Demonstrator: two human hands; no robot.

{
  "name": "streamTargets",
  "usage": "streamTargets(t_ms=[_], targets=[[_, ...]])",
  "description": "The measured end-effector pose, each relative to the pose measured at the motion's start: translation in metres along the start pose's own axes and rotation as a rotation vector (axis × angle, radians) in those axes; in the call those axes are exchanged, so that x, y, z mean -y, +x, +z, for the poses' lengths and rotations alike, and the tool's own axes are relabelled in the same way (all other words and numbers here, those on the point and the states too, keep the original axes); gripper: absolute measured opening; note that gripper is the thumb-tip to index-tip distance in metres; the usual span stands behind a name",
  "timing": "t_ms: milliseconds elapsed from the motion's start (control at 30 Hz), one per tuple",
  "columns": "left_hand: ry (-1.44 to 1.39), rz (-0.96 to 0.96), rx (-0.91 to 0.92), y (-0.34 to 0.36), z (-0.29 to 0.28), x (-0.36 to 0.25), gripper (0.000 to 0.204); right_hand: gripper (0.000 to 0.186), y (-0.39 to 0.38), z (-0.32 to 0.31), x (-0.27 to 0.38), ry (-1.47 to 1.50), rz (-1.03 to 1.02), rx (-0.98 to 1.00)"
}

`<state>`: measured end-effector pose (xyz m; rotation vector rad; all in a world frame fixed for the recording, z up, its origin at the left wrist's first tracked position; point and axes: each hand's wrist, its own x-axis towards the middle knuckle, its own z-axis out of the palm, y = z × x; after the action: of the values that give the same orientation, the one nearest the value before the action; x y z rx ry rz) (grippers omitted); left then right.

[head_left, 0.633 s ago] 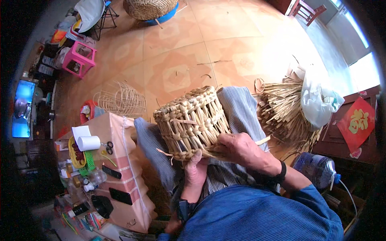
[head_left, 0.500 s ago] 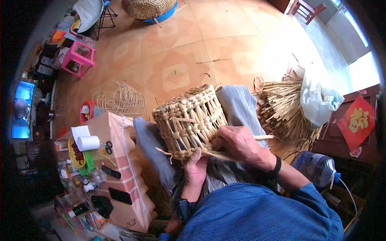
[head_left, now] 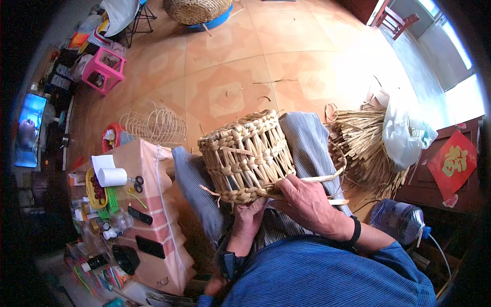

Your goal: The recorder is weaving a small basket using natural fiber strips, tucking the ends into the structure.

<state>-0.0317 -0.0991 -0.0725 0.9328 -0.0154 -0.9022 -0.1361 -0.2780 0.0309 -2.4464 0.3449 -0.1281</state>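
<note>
A woven straw basket (head_left: 243, 153) with an openwork side lies tipped on my lap, over striped grey trousers (head_left: 307, 133). My left hand (head_left: 248, 222) is closed on its lower rim from below, the fingers partly hidden behind it. My right hand (head_left: 302, 204) is at the same rim, further right, its fingers pinched on a pale flat straw strand (head_left: 322, 178) where it meets the weave. The strand curves upward in a loop beside my right knee, and another strip sticks out to the right of the hand.
A cloth-covered table (head_left: 158, 271) at left holds scissors (head_left: 138, 184), a paper roll, phone and bottles. A straw bundle (head_left: 363, 143) with a plastic bag and a large water jug (head_left: 399, 222) are at right. A wire coil (head_left: 153, 125), pink stool (head_left: 102, 71) and larger basket (head_left: 197, 10) are on the floor.
The pale strand now forms a raised loop at the right. My right hand has shifted down along the rim, and the basket sits slightly right and lower in the picture.
</note>
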Motion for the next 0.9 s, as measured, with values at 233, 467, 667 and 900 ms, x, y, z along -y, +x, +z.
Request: streamTargets(t_ms=[233,467,667,900], targets=[[-0.060,-0.024,0.054,0.003,-0.001,0.003,0.057,0.033,0.004,0.003,-0.002,-0.016,-0.030,0.013],[0.113,0.083,0.052,0.004,0.001,0.006,0.048,0.024,0.004,-0.002,-0.005,0.182,-0.065,0.031],[1.063,0.496,0.145,0.007,-0.001,-0.004,0.038,0.018,0.014,-0.016,0.009,0.163,-0.037,0.079],[0.503,0.215,0.067,0.014,0.013,-0.001,0.042,0.016,0.045,-0.039,0.007,0.003,-0.104,0.134]])
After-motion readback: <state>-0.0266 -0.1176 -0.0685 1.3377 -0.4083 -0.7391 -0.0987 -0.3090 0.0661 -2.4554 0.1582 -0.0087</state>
